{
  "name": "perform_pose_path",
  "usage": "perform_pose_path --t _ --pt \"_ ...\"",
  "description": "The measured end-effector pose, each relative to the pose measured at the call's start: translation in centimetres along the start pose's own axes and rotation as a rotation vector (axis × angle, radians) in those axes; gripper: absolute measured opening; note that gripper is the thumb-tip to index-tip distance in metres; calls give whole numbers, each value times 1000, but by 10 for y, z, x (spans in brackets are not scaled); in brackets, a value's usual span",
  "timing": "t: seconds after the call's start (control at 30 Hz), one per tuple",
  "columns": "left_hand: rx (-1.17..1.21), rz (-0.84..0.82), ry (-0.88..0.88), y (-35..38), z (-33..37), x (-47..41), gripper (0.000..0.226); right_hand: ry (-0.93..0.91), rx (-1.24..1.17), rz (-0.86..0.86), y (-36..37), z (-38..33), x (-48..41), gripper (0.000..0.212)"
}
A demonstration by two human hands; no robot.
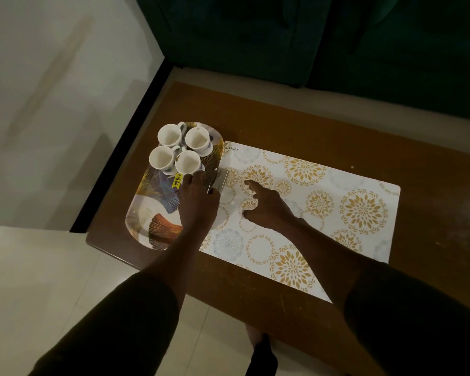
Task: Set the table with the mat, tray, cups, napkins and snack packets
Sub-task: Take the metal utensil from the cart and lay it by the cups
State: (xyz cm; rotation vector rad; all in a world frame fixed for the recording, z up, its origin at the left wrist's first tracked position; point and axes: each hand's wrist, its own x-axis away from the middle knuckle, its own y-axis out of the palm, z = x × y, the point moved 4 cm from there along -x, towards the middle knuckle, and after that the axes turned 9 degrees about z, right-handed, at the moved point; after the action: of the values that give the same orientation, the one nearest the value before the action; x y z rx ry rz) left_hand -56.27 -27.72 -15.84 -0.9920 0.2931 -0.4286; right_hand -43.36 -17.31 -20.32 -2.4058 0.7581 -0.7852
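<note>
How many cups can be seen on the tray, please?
4. All stand clustered at the far end of the tray: far-left cup, far-right cup, near-left cup, near-right cup. None seems hidden.

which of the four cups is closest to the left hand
The near-right cup, beside the yellow price tag: it stands closest to the left hand, almost touching its fingers.

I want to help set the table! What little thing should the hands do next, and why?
Probably slide the tray rightward onto the mat. The tray, holding four cups, sits mostly off the mat, only its rim overlapping. The left hand is at that rim, and the right hand hovers open over the mat, perhaps to steady it.
</note>
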Motion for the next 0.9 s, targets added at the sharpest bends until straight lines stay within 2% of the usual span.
perform_pose_path --t 0.17,0.33,0.47,0.7,0.9 --pt "-156 87 94 -6 12 5 66 -27 25 52 -17 6 10 83" --pt "-166 104 349 0 63 22 53 9 144 127 -58 31 24 73" --pt "-92 -16 520 32 115 54 46 73 157 189 -106 71 47 71" --pt "5 -228 565 100 223 122 46 203 156 367 -223 169 113 68" --pt "11 -410 643 153 319 191 53 383 48 517 -304 258 184 67"
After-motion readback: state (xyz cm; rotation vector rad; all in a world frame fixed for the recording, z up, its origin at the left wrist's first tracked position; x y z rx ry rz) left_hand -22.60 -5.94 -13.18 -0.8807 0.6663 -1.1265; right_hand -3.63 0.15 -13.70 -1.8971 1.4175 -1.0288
